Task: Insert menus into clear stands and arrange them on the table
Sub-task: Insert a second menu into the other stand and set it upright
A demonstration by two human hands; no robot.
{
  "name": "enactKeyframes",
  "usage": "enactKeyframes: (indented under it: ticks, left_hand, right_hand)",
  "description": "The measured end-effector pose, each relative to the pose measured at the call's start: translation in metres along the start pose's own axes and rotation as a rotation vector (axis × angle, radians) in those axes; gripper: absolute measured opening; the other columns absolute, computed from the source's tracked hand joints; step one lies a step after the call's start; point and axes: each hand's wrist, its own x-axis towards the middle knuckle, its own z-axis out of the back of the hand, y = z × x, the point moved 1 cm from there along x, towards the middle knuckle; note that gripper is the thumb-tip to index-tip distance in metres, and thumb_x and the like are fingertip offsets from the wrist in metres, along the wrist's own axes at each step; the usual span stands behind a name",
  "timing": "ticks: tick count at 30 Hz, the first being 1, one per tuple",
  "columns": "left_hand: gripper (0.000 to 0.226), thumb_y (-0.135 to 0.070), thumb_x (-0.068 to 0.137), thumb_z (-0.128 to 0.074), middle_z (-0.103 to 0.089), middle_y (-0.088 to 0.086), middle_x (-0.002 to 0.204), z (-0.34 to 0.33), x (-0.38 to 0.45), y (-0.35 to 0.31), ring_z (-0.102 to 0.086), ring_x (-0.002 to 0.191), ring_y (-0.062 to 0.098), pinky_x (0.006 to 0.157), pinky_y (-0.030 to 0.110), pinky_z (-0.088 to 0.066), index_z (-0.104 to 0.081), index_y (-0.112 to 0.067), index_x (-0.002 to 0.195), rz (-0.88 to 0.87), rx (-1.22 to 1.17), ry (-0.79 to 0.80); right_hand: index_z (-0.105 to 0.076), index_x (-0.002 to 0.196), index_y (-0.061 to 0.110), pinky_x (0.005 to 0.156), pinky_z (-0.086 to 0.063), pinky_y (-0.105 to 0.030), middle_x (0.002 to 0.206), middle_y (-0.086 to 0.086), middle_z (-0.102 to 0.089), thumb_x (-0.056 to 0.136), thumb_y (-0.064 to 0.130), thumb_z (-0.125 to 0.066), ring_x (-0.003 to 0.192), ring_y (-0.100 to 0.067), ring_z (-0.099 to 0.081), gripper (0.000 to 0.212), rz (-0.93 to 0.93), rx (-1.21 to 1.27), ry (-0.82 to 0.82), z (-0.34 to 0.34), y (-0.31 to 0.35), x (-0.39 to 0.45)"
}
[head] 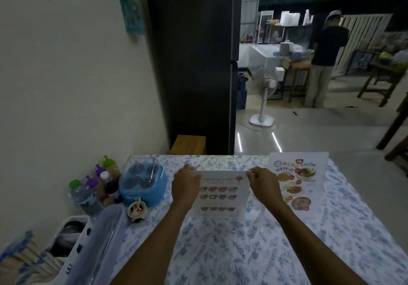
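Note:
A menu sheet in a clear stand (219,194) stands upright in the middle of the table (242,251), showing rows of small dish photos. My left hand (186,186) grips its upper left corner and my right hand (262,185) grips its upper right corner. A second clear stand with a colourful menu (298,183) stands upright just to the right, apart from my hands.
Left of the stand sit a blue condiment caddy (141,185), sauce and water bottles (97,187), a small cup (137,210) and a clear-lidded white box (88,245). A wall runs along the left. Beyond the table are a dark cabinet, a fan (263,99) and a person (324,59).

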Motion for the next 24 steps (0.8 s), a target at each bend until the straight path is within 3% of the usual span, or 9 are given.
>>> enactKeyframes:
  ticks: [2, 4, 8, 11, 16, 19, 24]
  left_hand:
    - [0.012, -0.022, 0.091, -0.061, -0.072, 0.001, 0.1, 0.0, 0.006, 0.003, -0.066, 0.086, 0.018, 0.067, 0.027, -0.045, -0.065, -0.022, 0.102, -0.043, 0.05, -0.029]
    - [0.007, -0.023, 0.094, -0.059, -0.072, -0.002, 0.092, -0.001, 0.014, 0.001, -0.063, 0.077, 0.013, 0.057, 0.022, -0.04, -0.065, -0.022, 0.096, -0.078, 0.083, -0.041]
    - [0.016, -0.025, 0.097, -0.05, -0.069, -0.001, 0.086, -0.004, 0.031, -0.005, -0.062, 0.073, 0.014, 0.06, 0.029, -0.047, -0.06, -0.02, 0.085, -0.116, 0.21, -0.062]
    - [0.016, -0.019, 0.097, -0.047, -0.065, 0.0, 0.087, -0.005, 0.04, -0.009, -0.057, 0.074, 0.016, 0.062, 0.031, -0.043, -0.059, -0.018, 0.086, -0.149, 0.313, -0.068]
    - [0.02, -0.026, 0.1, -0.045, -0.066, -0.003, 0.085, -0.01, 0.058, -0.003, -0.062, 0.071, 0.013, 0.065, 0.029, -0.052, -0.057, -0.021, 0.086, -0.203, 0.292, -0.075]
    - [0.015, -0.027, 0.099, -0.049, -0.069, -0.004, 0.09, -0.011, 0.069, 0.003, -0.067, 0.079, 0.017, 0.072, 0.034, -0.056, -0.063, -0.024, 0.094, -0.221, 0.249, -0.056]
    - [0.017, -0.023, 0.097, -0.051, -0.071, 0.0, 0.098, -0.015, 0.082, 0.008, -0.068, 0.085, 0.021, 0.066, 0.031, -0.047, -0.065, -0.025, 0.108, -0.251, 0.247, -0.03]
  right_hand:
    - [-0.067, 0.09, 0.02, 0.053, -0.043, -0.025, 0.073, 0.004, -0.068, 0.098, 0.035, -0.054, 0.062, -0.011, -0.06, 0.021, -0.029, 0.02, -0.001, -0.002, -0.002, 0.007]
    - [-0.066, 0.099, 0.02, 0.054, -0.049, -0.026, 0.077, 0.0, -0.072, 0.098, 0.04, -0.052, 0.065, -0.012, -0.064, 0.024, -0.045, 0.029, 0.006, -0.005, -0.005, 0.014]
    - [-0.061, 0.098, 0.03, 0.061, -0.058, -0.037, 0.076, 0.004, -0.071, 0.098, 0.049, -0.042, 0.066, -0.014, -0.065, 0.027, -0.062, -0.028, 0.052, -0.009, -0.009, 0.029]
    - [-0.057, 0.098, 0.038, 0.068, -0.058, -0.038, 0.081, 0.006, -0.072, 0.096, 0.057, -0.036, 0.074, -0.016, -0.067, 0.029, -0.08, -0.063, 0.073, -0.012, -0.012, 0.039]
    - [-0.052, 0.094, 0.045, 0.072, -0.059, -0.042, 0.08, 0.008, -0.072, 0.095, 0.06, -0.033, 0.076, -0.016, -0.068, 0.024, -0.122, -0.042, 0.089, -0.02, -0.012, 0.054]
    - [-0.05, 0.093, 0.044, 0.069, -0.058, -0.041, 0.081, 0.009, -0.069, 0.096, 0.06, -0.033, 0.075, -0.014, -0.066, 0.024, -0.124, -0.052, 0.088, -0.024, -0.01, 0.058]
    - [-0.054, 0.097, 0.037, 0.07, -0.057, -0.039, 0.088, 0.007, -0.067, 0.099, 0.053, -0.036, 0.08, -0.015, -0.065, 0.024, -0.123, -0.03, 0.095, -0.029, -0.008, 0.067]
